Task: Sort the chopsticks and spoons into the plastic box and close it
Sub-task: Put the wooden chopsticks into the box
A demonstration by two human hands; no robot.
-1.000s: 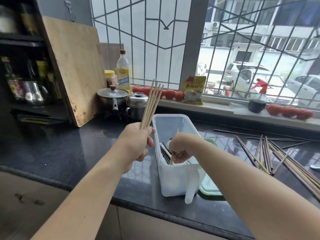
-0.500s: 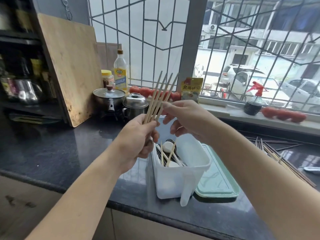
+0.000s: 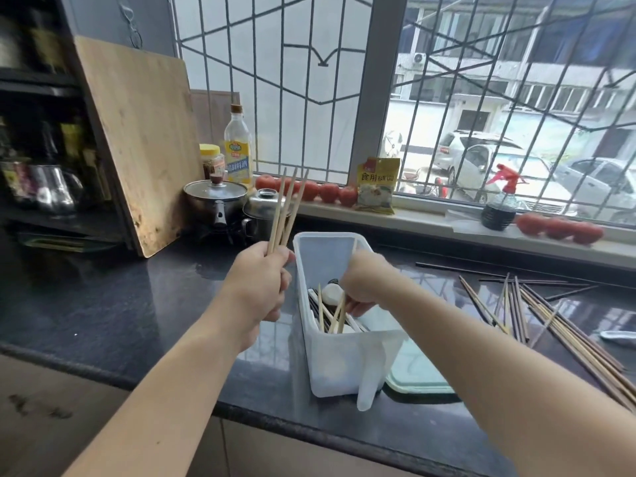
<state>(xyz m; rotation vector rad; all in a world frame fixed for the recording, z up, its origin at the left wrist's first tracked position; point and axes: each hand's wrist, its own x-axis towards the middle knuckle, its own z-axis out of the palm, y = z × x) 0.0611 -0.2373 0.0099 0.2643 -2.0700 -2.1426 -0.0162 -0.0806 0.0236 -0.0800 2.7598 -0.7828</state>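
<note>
A translucent white plastic box (image 3: 347, 359) stands open on the dark counter, with chopsticks and a white spoon (image 3: 331, 293) inside. My left hand (image 3: 258, 284) is left of the box and grips a bundle of light wooden chopsticks (image 3: 287, 208) that point up. My right hand (image 3: 366, 282) reaches down into the box and pinches a wooden chopstick (image 3: 339, 313) there. The pale green lid (image 3: 414, 375) lies flat on the counter right of the box. Several loose chopsticks (image 3: 550, 311) are spread on the counter at the right.
A wooden cutting board (image 3: 137, 139) leans at the back left beside two steel pots (image 3: 216, 201). Bottles, tomatoes (image 3: 559, 227) and a spray bottle (image 3: 500, 201) line the window sill. A white spoon (image 3: 617, 337) lies at the far right. The counter edge runs close in front.
My right hand took a chopstick from the bundle in my left hand and has gone down into the box with it. The bundle in my left hand looks thinner.
</note>
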